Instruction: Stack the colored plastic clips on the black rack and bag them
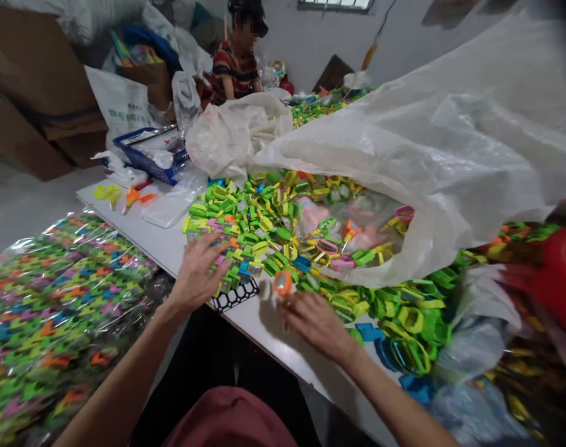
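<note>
White table [159,239] in a grey-walled room [305,43], with cardboard boxes [26,105] and a seated person [233,74] beyond. The right hand [317,326] pinches a small orange-rimmed plastic frame [283,283] above the tabletop. The left hand [199,273], fingers spread, rests on a heap of green plastic frames [259,239] spilling from a white plastic sack [404,174].

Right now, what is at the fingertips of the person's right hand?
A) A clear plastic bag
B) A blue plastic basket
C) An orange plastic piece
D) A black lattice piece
C: the right hand has the orange plastic piece at its fingertips, raised just above the fingers.
</note>
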The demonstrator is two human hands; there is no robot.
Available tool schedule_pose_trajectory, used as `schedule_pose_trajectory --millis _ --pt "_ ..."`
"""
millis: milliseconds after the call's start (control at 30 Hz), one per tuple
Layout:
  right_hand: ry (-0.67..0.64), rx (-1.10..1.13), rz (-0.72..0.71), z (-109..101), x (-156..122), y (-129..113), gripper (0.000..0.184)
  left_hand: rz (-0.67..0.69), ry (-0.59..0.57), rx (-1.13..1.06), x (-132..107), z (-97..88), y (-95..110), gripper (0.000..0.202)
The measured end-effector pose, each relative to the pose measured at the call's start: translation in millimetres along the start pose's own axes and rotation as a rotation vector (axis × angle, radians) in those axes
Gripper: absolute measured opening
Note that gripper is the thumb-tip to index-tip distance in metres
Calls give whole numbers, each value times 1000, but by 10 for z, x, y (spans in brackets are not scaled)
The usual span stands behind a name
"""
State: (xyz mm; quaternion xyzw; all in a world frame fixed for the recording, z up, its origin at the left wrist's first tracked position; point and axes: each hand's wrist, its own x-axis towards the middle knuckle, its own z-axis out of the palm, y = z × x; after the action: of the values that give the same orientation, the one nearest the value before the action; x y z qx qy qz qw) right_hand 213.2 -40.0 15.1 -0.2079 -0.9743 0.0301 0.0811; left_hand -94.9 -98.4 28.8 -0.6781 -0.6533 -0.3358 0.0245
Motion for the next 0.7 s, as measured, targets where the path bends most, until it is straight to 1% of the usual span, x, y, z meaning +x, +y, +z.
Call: schedule_pose_trajectory --millis 33,67,100,133,200,267,300,333,400,433,467,500,600,633,667,700 --pt "-41 16 -15 152 -40 -202 22 35 -38 39 -21 85 40 36" --pt "-78 34 0 261 -81 -343 24 59 -74 76 -32 161 78 36" --pt "-99 53 57 325 -118 -431 25 71 -97 109 -33 226 111 36" --pt "-106 73 150 349 -150 -475 27 79 -104 133 -27 279 135 37" --pt "-88 115 380 319 -184 -493 28 86 -74 150 0 351 158 37" --pt "-90 154 615 263 -164 -495 24 91 -35 140 35 394 159 36" --pt "-113 169 721 247 -138 -504 21 93 -23 133 51 409 156 36" --pt "-145 186 813 242 -105 -519 20 93 -18 127 63 421 154 36" --pt "-190 255 935 254 -37 -554 22 90 -20 116 76 436 149 36" --pt "-174 325 966 262 -3 -570 25 91 -22 111 78 441 147 36" --pt "-122 425 970 268 35 -583 26 91 -24 107 78 444 145 36" --pt "-42 550 948 273 81 -596 26 92 -24 104 77 446 144 36" --pt "254 913 783 335 295 -656 20 89 -28 103 78 448 150 37" --pt "312 990 719 391 390 -691 17 83 -30 104 79 446 155 37" --pt "329 1036 673 468 488 -734 15 76 -35 104 79 443 162 37" --pt "310 1053 651 562 583 -782 13 68 -41 103 79 439 168 37"
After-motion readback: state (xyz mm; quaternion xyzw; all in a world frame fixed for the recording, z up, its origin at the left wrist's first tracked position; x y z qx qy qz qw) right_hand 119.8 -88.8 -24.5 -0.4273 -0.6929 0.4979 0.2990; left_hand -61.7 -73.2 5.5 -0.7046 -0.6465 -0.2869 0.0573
